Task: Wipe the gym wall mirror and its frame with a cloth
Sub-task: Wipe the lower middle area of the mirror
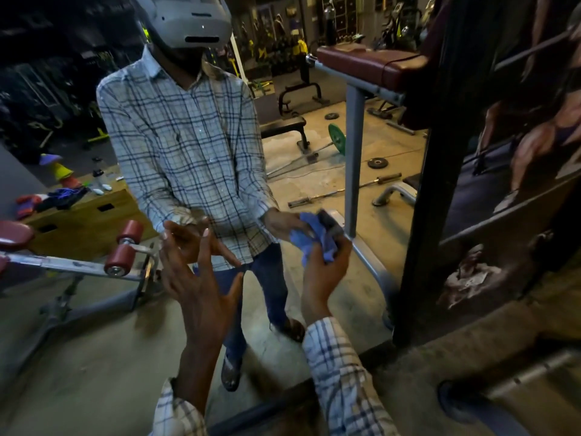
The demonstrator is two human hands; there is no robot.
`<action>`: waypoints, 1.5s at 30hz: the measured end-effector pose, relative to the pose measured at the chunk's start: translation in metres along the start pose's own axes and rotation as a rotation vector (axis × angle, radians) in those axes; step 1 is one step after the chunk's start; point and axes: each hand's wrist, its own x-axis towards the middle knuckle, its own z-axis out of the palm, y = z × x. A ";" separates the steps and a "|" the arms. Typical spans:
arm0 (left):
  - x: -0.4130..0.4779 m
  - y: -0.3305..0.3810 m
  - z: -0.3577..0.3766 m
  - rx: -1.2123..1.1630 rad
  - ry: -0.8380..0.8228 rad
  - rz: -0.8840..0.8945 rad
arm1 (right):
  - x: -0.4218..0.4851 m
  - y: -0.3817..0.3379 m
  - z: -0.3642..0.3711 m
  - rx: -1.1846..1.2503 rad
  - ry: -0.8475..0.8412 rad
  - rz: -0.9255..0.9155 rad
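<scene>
The cloth [314, 243], blue and crumpled, is bunched in the right hand [323, 272], whose fingers curl up around it from below. It lies at the fingertips, against the mirror [298, 184], where the hand's reflection meets it from the far side. A dark object sits in the folds just above the fingertips; what it is cannot be told.

The frame [421, 215], a black upright, stands to the right of those fingers, near but apart from them. Its lower rail runs below the wrist, past the checked sleeve [339, 372].

The left hand [201, 287] is raised to the left of the cloth, palm toward the glass. Its fingers [206, 247] are straight, spread apart and hold nothing. Whether the tips touch the glass cannot be told.

Beyond both sets of fingers the mirror shows the person's reflection [188, 136] in a checked shirt and a grey headset [191, 20]. Left of the left fingers, a bench [122, 250] with red rollers shows in the glass. Above the right fingers lies a green plate [337, 138] on the reflected floor. Right of the frame hangs a dark poster [518, 136].
</scene>
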 end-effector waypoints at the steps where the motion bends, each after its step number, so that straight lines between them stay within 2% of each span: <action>1: 0.002 0.003 0.001 0.000 0.004 0.004 | -0.003 -0.018 0.011 0.053 -0.073 -0.081; 5: 0.009 0.016 0.006 -0.028 0.012 0.014 | -0.023 -0.065 0.047 0.040 -0.417 -0.516; 7: 0.010 0.018 0.008 -0.012 0.010 0.019 | -0.023 -0.061 0.048 0.000 -0.434 -0.595; 9: 0.012 0.018 0.008 0.020 0.019 0.023 | -0.015 -0.036 0.034 -0.023 -0.351 -0.570; 13: 0.020 0.015 0.009 0.024 0.032 0.055 | 0.017 0.019 -0.016 -0.145 -0.073 -0.357; 17: 0.020 0.014 0.014 0.014 0.008 0.088 | 0.027 0.020 -0.024 -0.149 0.077 -0.167; 19: 0.020 0.015 0.015 0.002 0.006 0.083 | 0.024 0.003 -0.008 -0.041 0.060 -0.180; 21: 0.021 0.015 0.016 0.001 -0.005 0.095 | 0.014 -0.019 0.015 0.014 -0.013 -0.276; 25: 0.016 0.018 0.019 -0.003 -0.047 0.155 | -0.008 -0.052 0.049 -0.062 -0.253 -0.562; 27: 0.017 0.021 0.020 -0.016 -0.048 0.157 | -0.008 -0.051 0.046 -0.133 -0.373 -0.709; 28: 0.017 0.023 0.021 -0.025 -0.053 0.145 | -0.004 -0.047 0.039 -0.191 -0.380 -0.748; 30: 0.019 0.028 0.021 -0.046 -0.062 0.121 | 0.017 -0.037 0.017 -0.249 -0.283 -0.703; 33: 0.017 0.032 0.022 -0.044 -0.051 0.113 | 0.048 -0.041 -0.006 -0.115 0.002 -0.412; 34: 0.015 0.033 0.024 -0.037 -0.047 0.105 | 0.052 -0.047 -0.002 -0.099 0.052 -0.396; 36: 0.012 0.039 0.029 -0.033 -0.048 0.085 | 0.039 -0.060 0.017 -0.094 -0.002 -0.459; 40: 0.011 0.059 0.038 -0.029 -0.028 0.021 | 0.015 -0.062 0.018 -0.221 -0.472 -0.763; 41: 0.011 0.063 0.040 -0.033 -0.018 0.001 | 0.030 -0.063 0.008 -0.274 -0.535 -0.830; 42: 0.012 0.067 0.041 -0.037 -0.008 -0.019 | 0.051 -0.069 -0.002 -0.295 -0.536 -0.858; 43: 0.013 0.070 0.043 -0.036 -0.002 -0.035 | 0.079 -0.073 -0.013 -0.271 -0.465 -0.827; 45: 0.014 0.072 0.045 -0.033 0.004 -0.052 | 0.133 -0.088 -0.030 -0.202 -0.246 -0.650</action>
